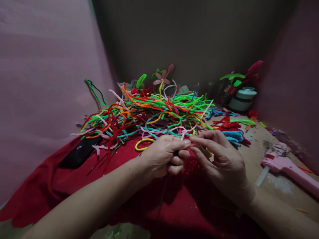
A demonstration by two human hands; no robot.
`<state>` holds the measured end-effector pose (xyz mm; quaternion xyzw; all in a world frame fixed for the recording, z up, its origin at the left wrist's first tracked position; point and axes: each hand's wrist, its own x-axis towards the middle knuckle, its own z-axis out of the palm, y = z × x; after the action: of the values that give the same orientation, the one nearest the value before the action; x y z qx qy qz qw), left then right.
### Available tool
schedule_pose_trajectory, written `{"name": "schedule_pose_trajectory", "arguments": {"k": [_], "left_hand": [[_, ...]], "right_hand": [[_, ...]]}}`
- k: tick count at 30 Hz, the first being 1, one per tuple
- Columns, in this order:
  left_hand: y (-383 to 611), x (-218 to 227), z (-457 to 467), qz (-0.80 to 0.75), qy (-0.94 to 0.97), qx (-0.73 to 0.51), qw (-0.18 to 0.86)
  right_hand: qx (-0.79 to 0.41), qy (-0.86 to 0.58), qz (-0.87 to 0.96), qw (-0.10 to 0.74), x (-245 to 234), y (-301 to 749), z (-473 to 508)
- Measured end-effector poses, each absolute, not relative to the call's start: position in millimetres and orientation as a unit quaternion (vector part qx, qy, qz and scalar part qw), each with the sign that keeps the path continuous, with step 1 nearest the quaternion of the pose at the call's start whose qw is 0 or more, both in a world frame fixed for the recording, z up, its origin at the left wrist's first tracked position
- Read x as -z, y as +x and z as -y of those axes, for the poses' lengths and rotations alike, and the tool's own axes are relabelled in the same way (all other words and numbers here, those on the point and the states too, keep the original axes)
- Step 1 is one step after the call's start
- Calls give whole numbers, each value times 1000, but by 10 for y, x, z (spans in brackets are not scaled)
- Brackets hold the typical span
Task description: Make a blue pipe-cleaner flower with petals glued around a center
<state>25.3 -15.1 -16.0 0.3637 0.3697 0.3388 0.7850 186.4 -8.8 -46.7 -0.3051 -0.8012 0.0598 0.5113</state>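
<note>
My left hand (169, 154) is closed in front of the pipe cleaner pile, with a short pale pipe cleaner end (183, 134) showing above its thumb. A thin dark wire-like line (162, 197) runs down below this hand; whether it is held is unclear. My right hand (221, 161) meets the left thumb with its fingertips pinched. Between its fingers shows a small yellowish piece (207, 152), mostly hidden and too dim to name. Behind both hands lies the tangled heap of coloured pipe cleaners (154, 111). A yellow ring (144, 144) is beside the left wrist.
A black phone (81, 152) lies left on the red cloth (119, 202). On the right are a pink glue gun (281, 162), blue pipe cleaner pieces (233, 136) and a jar with a pale lid (242, 99). A pink fuzzy flower (161, 79) stands behind the heap.
</note>
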Motion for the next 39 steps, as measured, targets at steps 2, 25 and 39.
{"name": "schedule_pose_trajectory", "arguments": {"k": [2,25,39], "left_hand": [[251,147,150,-361,356,-344,790],[232,181,110,-346,270,-247,864],[234,138,243,-396,421,-431,693]], "right_hand": [[-83,-307,795,516,481,1864,96],[-137,-260,798,527,442,1892,172],[-125,-356,853,360,677,2348,258]]}}
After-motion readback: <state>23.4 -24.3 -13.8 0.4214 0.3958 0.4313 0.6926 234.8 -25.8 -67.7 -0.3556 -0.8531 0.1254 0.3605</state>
